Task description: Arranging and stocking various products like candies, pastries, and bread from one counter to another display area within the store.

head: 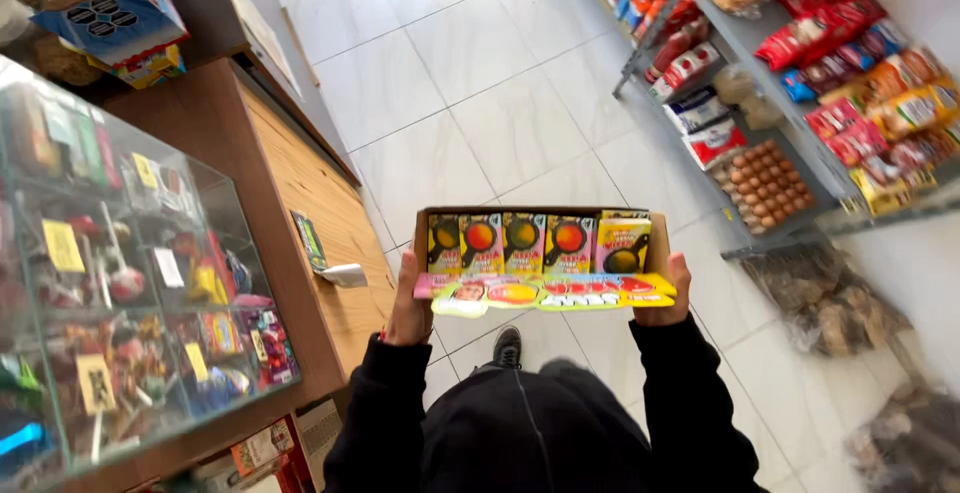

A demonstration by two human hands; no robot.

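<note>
I hold a shallow cardboard display box (655,238) in front of me with both hands. It carries a row of several small yellow packets (525,243) picturing round pans, and a bright yellow and pink front flap (545,295). My left hand (408,308) grips the box's left end, thumb up along its side. At the right end my right hand (668,293) clasps it the same way. Both arms wear black sleeves. My black shoe (507,347) shows on the white tiled floor below the box.
A glass display case (120,283) full of sweets and a wooden counter (300,203) stand on my left. Grey shelves (790,123) with snack packs and an egg tray (768,185) line the right. Clear bags (825,298) lie on the floor beneath them.
</note>
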